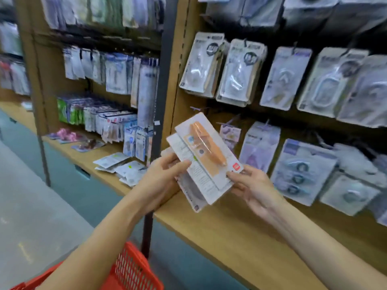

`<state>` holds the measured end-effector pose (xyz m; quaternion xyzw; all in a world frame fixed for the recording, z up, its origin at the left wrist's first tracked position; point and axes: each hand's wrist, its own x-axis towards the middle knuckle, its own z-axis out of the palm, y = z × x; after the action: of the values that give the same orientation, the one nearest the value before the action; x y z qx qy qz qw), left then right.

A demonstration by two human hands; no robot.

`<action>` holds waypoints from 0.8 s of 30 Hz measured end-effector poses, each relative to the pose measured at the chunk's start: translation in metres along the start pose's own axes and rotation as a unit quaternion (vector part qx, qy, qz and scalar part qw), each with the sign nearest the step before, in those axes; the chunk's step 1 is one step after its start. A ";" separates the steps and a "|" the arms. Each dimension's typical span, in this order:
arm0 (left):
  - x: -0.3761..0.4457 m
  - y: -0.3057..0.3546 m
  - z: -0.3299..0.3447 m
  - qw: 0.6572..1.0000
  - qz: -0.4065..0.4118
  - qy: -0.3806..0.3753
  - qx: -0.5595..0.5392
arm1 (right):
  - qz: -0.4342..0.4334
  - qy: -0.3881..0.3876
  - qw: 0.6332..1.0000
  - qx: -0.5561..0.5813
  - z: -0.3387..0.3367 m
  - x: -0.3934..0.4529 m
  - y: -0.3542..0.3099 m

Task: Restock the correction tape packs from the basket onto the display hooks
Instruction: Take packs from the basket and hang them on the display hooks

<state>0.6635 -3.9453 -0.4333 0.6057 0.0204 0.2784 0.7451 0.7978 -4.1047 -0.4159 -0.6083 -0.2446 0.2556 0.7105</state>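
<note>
My left hand [165, 174] grips a fanned stack of correction tape packs [194, 174] in front of the display. The top pack [206, 147] is a white card with an orange pen-shaped tape under clear plastic. My right hand [253, 185] pinches that top pack at its lower right corner. Behind the packs, display hooks [230, 122] stick out of the brown back panel, and blister packs hang on the rows around them. The red basket [134, 271] hangs below my left forearm at the bottom edge of the view.
A wooden shelf ledge [240, 231] runs under the hooks, with loose packs [123, 166] lying on it to the left. A dark metal upright [161, 97] divides two display bays. Hanging blister packs [240, 74] fill the upper rows. Grey floor lies at the left.
</note>
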 end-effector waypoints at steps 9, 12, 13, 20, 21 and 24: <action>0.068 0.047 0.106 0.939 0.196 0.047 0.277 | -0.155 0.130 0.976 0.084 -0.116 -0.042 -0.093; 0.081 0.051 0.134 0.908 0.253 0.001 0.333 | -0.242 0.196 0.949 0.042 -0.152 -0.059 -0.125; 0.083 0.053 0.146 0.905 0.263 -0.014 0.333 | -0.269 0.218 0.938 0.015 -0.163 -0.067 -0.135; 0.101 0.054 0.236 0.897 0.292 -0.112 0.312 | -0.354 0.359 0.857 -0.104 -0.230 -0.109 -0.192; 0.104 0.052 0.249 0.896 0.293 -0.121 0.309 | -0.362 0.373 0.849 -0.095 -0.239 -0.108 -0.201; 0.109 0.047 0.284 0.892 0.302 -0.141 0.304 | -0.399 0.415 0.814 -0.081 -0.259 -0.101 -0.232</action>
<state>0.8416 -4.1456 -0.2817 0.8123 -0.1856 0.3820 0.3998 0.9077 -4.3929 -0.2263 -0.5608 -0.1670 -0.3475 0.7327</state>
